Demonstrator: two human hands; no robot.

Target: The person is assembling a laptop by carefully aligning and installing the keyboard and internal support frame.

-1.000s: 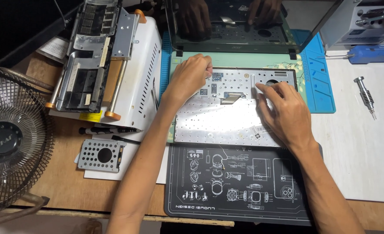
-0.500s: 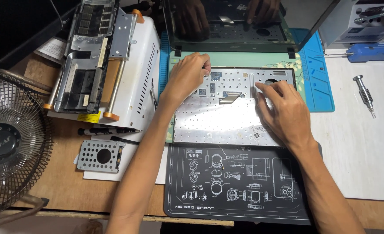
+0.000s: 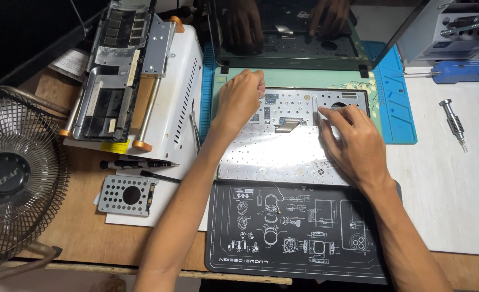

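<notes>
Nearest lies one black work mat (image 3: 299, 232) with white diagrams on the tabletop (image 3: 82, 232). Above it is one flipped silver laptop keyboard (image 3: 282, 151) (perforated back up), resting on one green laptop (image 3: 299, 78). Two hands touch it: the left hand (image 3: 239, 100) has its fingers curled over the upper left edge, the right hand (image 3: 355, 143) lies flat, fingers together. One fan (image 3: 12, 178) and one screwdriver (image 3: 454, 123) stand aside.

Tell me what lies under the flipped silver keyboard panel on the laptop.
The keyboard panel rests partly on the green laptop base and partly over the black work mat. Beyond its top edge, a perforated metal tray shows. The left hand and right hand press on it; everything directly beneath is hidden.
</notes>
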